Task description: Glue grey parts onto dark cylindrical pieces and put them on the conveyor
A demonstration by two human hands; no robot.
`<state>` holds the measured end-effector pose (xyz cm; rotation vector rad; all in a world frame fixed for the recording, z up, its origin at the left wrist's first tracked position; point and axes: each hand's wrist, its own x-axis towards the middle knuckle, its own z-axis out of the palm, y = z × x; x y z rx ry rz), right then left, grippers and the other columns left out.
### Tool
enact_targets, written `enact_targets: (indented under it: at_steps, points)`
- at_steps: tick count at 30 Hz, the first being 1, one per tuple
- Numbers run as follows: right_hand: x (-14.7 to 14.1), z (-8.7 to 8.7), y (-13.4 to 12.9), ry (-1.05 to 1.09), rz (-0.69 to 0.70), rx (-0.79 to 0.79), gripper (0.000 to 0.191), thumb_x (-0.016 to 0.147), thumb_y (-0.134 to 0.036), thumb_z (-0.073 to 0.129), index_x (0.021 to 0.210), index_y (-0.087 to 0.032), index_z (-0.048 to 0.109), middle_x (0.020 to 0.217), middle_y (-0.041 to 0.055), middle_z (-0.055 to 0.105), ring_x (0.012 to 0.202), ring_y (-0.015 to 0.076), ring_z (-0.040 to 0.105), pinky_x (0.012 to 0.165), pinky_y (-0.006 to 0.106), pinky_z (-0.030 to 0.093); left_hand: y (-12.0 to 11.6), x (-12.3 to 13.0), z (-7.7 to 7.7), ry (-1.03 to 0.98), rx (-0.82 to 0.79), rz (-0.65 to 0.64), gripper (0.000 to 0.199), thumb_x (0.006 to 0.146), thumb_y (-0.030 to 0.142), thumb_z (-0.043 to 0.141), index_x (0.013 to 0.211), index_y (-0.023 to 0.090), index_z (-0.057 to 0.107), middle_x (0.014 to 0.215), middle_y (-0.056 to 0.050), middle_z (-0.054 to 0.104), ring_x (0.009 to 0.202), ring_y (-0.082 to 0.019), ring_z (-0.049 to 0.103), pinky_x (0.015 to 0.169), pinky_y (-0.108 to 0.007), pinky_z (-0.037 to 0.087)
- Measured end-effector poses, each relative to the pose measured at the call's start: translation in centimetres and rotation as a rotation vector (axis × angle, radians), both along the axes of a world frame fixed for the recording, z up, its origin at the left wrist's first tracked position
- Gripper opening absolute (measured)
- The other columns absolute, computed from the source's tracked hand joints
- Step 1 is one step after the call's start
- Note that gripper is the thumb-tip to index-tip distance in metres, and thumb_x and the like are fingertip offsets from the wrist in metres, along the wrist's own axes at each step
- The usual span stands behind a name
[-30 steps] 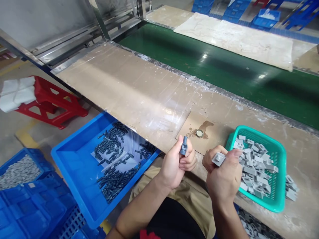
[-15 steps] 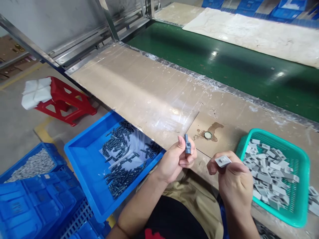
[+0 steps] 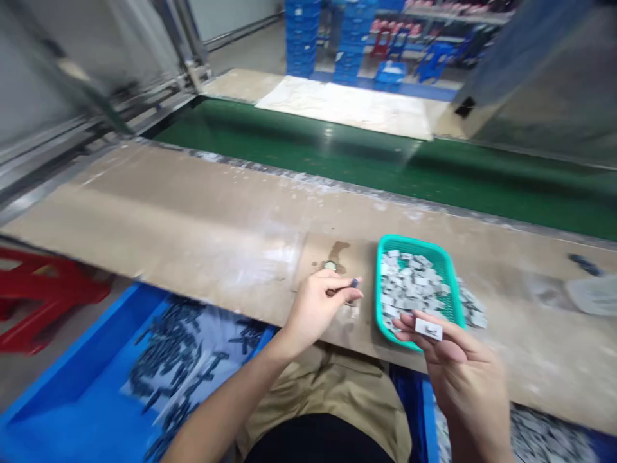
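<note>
My left hand [image 3: 318,305] is closed in a pinch on a small dark blue-grey plastic part [image 3: 355,283], of which only the tip shows past the fingers. Just beyond that hand lies a bottle cap [image 3: 330,265], beside a brown wet stain on the table. Held between thumb and fingers of my right hand [image 3: 465,363] is a light grey rectangular plastic piece [image 3: 429,328] with an opening in its face. This hand is in front of the green basket [image 3: 380,273], which contains many similar grey pieces [image 3: 417,283]. The two held parts are apart.
To the left, a blue bin [image 3: 72,386] holds dark parts [image 3: 168,337] on a plastic sheet. More grey pieces [image 3: 472,308] lie right of the basket. Behind the tan table [image 3: 193,212] runs a green belt [image 3: 270,132]. A red stool [image 3: 53,302] stands at left.
The view has swung to the right. My left hand has turned over, so its back faces up and the dark part is mostly hidden. My right hand still holds the grey piece, its fingers more extended.
</note>
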<state>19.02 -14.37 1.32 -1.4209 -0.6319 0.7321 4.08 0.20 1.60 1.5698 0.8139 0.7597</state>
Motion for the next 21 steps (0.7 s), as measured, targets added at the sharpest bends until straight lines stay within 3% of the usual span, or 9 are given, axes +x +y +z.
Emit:
enact_targets:
  at_steps: [3, 5, 9, 12, 14, 16, 19, 21]
  points:
    - [2.7, 0.7, -2.9, 0.087, -0.207, 0.078, 0.028, 0.062, -0.041, 0.080, 0.082, -0.022, 0.074, 0.075, 0.0080, 0.072, 0.059, 0.0206, 0.066, 0.057, 0.034, 0.056, -1.2, 7.7, 1.9, 0.027, 0.220, -0.294, 0.029, 0.079, 0.043, 0.059, 0.076, 0.018, 0.074, 0.067, -0.005, 0.067, 0.064, -0.018, 0.058, 0.062, -0.029, 0.042]
    - [4.3, 0.7, -4.9, 0.134, -0.323, 0.081, 0.028, 0.058, -0.039, 0.082, 0.079, -0.022, 0.074, 0.071, 0.0070, 0.070, 0.054, 0.0172, 0.063, 0.051, 0.029, 0.054, -1.9, 13.4, 2.6, 0.139, 0.383, -0.419, 0.033, 0.078, 0.045, 0.059, 0.066, 0.017, 0.071, 0.058, -0.006, 0.064, 0.060, -0.019, 0.058, 0.059, -0.030, 0.040]
    - [6.5, 0.1, -7.7, 0.261, -0.471, 0.046, 0.033, 0.060, -0.040, 0.082, 0.084, -0.020, 0.073, 0.078, 0.0083, 0.069, 0.059, 0.0150, 0.061, 0.052, 0.026, 0.055, -3.0, 22.7, 1.9, 0.452, 0.540, -0.490, 0.025, 0.070, 0.038, 0.070, 0.066, 0.013, 0.069, 0.066, -0.013, 0.066, 0.070, -0.026, 0.063, 0.059, -0.031, 0.040]
    - [7.3, 0.0, -8.3, 0.373, -0.462, 0.012, 0.039, 0.058, -0.041, 0.082, 0.089, -0.019, 0.073, 0.087, 0.0083, 0.068, 0.067, 0.0139, 0.061, 0.059, 0.022, 0.056, -3.7, 25.7, 1.2, 0.535, 0.546, -0.499, 0.022, 0.065, 0.027, 0.075, 0.072, 0.007, 0.070, 0.075, -0.021, 0.067, 0.077, -0.031, 0.065, 0.061, -0.034, 0.042]
    - [7.5, 0.1, -8.3, 0.408, -0.410, -0.009, 0.041, 0.056, -0.038, 0.084, 0.092, -0.020, 0.072, 0.090, 0.0073, 0.067, 0.068, 0.0123, 0.060, 0.060, 0.020, 0.056, -4.0, 25.3, 1.6, 0.548, 0.562, -0.492, 0.026, 0.071, 0.031, 0.070, 0.080, 0.006, 0.070, 0.085, -0.023, 0.067, 0.081, -0.031, 0.065, 0.065, -0.035, 0.043]
    - [7.7, 0.2, -8.1, 0.403, -0.350, -0.010, 0.040, 0.058, -0.036, 0.083, 0.093, -0.021, 0.072, 0.088, 0.0060, 0.066, 0.066, 0.0104, 0.058, 0.059, 0.017, 0.054, -3.8, 22.8, 2.7, 0.494, 0.601, -0.419, 0.032, 0.079, 0.038, 0.060, 0.090, 0.009, 0.070, 0.091, -0.020, 0.067, 0.086, -0.029, 0.063, 0.069, -0.036, 0.043]
    - [7.7, 0.0, -7.5, 0.391, -0.272, 0.027, 0.035, 0.063, -0.041, 0.080, 0.089, -0.020, 0.072, 0.079, 0.0050, 0.065, 0.057, 0.0077, 0.053, 0.048, 0.015, 0.050, -2.2, 14.9, 4.4, 0.338, 0.630, -0.145, 0.035, 0.085, 0.043, 0.050, 0.105, 0.020, 0.067, 0.090, -0.008, 0.068, 0.084, -0.021, 0.062, 0.073, -0.033, 0.045]
    - [7.5, -0.1, -6.8, 0.391, -0.223, 0.042, 0.036, 0.065, -0.048, 0.076, 0.086, -0.019, 0.072, 0.074, 0.0053, 0.064, 0.052, 0.0077, 0.051, 0.041, 0.015, 0.046, -0.4, 7.2, 4.2, 0.361, 0.588, 0.169, 0.034, 0.084, 0.041, 0.050, 0.111, 0.025, 0.064, 0.093, -0.004, 0.067, 0.077, -0.017, 0.060, 0.071, -0.031, 0.047]
